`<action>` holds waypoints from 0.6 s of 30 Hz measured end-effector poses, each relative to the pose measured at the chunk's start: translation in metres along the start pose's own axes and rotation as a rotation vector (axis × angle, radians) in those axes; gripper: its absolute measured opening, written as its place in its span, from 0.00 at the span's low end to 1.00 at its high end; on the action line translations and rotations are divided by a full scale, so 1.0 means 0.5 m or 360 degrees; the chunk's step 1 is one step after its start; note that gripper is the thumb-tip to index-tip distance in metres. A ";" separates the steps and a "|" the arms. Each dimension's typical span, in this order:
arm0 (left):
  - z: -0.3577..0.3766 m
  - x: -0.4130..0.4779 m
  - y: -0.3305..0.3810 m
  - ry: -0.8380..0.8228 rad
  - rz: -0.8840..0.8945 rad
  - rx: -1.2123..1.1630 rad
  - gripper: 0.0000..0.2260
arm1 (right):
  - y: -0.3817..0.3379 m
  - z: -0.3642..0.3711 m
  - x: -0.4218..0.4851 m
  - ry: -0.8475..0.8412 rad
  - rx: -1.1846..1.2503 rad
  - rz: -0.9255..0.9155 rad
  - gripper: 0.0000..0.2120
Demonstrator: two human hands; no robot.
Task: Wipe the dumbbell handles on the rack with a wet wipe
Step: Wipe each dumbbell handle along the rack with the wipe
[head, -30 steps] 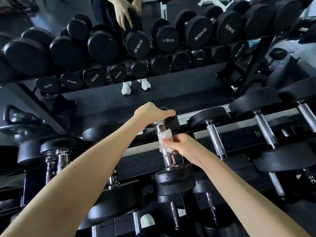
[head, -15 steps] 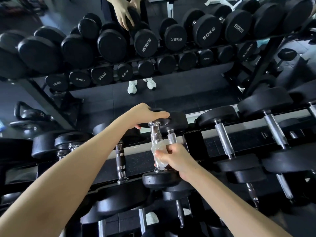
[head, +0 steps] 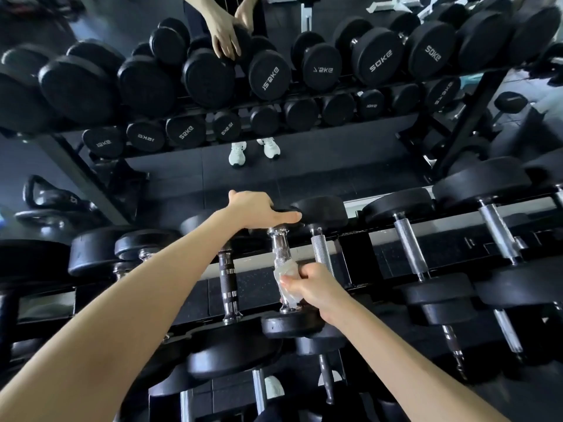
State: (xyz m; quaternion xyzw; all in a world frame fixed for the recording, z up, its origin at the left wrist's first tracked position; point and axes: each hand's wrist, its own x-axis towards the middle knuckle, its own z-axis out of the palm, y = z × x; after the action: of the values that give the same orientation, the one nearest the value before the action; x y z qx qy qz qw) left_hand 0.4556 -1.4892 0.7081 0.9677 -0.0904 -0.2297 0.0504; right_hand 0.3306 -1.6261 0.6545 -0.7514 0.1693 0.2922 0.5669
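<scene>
Wiping a dumbbell handle [head: 278,249]
The right hand [head: 318,289] pinches wet wipe [head: 285,271] around it; left hand [head: 253,208] covers far head [head: 291,226], fingers hidden.

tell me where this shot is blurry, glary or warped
Head view: sharpest mid-frame around the wet wipe and right hand; smear softens the dumbbells at top left and the right edge; bright glints on the chrome handle; the wide-angle lens bows the rack rail and stretches both forearms.

Wiping a dumbbell on the rack [head: 265,263]

Right hand [head: 316,287] wraps the wet wipe [head: 285,274] round the chrome handle [head: 278,245] — left hand [head: 254,210] grips the far head above it, the near head [head: 289,325] below.
</scene>
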 end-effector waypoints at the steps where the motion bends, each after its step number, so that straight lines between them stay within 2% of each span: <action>1: 0.007 0.001 -0.001 -0.0009 0.0033 -0.0010 0.32 | 0.006 -0.002 0.000 0.0000 -0.0019 -0.0003 0.16; 8: 0.016 -0.009 -0.004 -0.0001 0.0073 -0.0020 0.33 | 0.002 -0.011 -0.021 0.0003 -0.0178 -0.0117 0.13; 13: 0.013 -0.013 0.001 -0.0042 0.0098 -0.0122 0.36 | 0.011 -0.072 -0.061 0.0336 -0.0394 -0.0303 0.14; 16: 0.002 -0.014 0.012 0.0082 0.0203 -0.0271 0.32 | 0.022 -0.135 -0.062 0.0426 -0.0373 -0.0292 0.07; 18: -0.004 -0.010 0.026 0.0245 0.0271 -0.0378 0.26 | 0.029 -0.166 -0.039 0.0508 -0.0314 -0.0230 0.11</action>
State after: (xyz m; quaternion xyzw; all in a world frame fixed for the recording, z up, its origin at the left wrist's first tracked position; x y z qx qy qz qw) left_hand 0.4499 -1.5008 0.7138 0.9586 -0.1400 -0.1590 0.1905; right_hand 0.3275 -1.7109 0.6714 -0.8502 0.1732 0.1432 0.4761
